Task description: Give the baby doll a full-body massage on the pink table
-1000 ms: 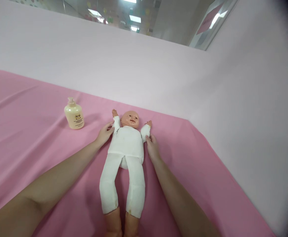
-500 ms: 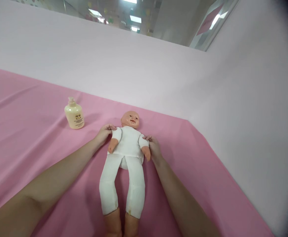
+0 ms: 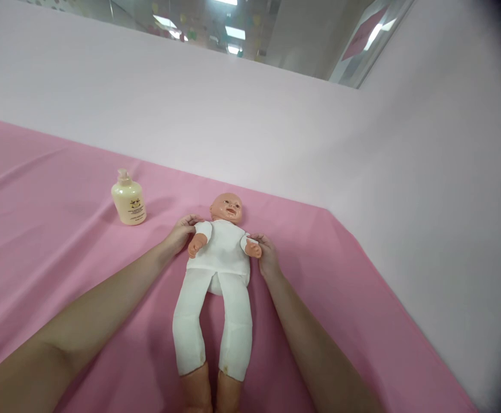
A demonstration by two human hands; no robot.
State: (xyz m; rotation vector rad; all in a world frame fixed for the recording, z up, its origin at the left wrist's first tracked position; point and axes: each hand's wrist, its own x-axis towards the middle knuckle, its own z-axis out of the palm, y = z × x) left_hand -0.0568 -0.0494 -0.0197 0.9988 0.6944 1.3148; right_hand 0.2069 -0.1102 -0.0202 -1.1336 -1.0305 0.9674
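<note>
A baby doll (image 3: pixel 219 252) with a white cloth body lies on its back on the pink sheet (image 3: pixel 82 275), its head toward the wall. My left hand (image 3: pixel 184 230) grips the doll's upper arm on the left side of the view, its fingers closed at the white sleeve. On the other side, my right hand (image 3: pixel 267 254) is closed around the doll's other arm near the elbow. Both of the doll's forearms are raised a little off the sheet. Parts of my fingers are hidden behind the doll's arms.
To the left of the doll stands a cream pump bottle (image 3: pixel 129 201), upright on the sheet. A white wall (image 3: pixel 168 103) rises behind and on the right. Above it is a window (image 3: pixel 250 34) with ceiling lights showing in the glass.
The doll's forearms have tilted upward, so its hands now sit higher in view, most clearly on the right. My hands stay at nearly the same places on its arms.
</note>
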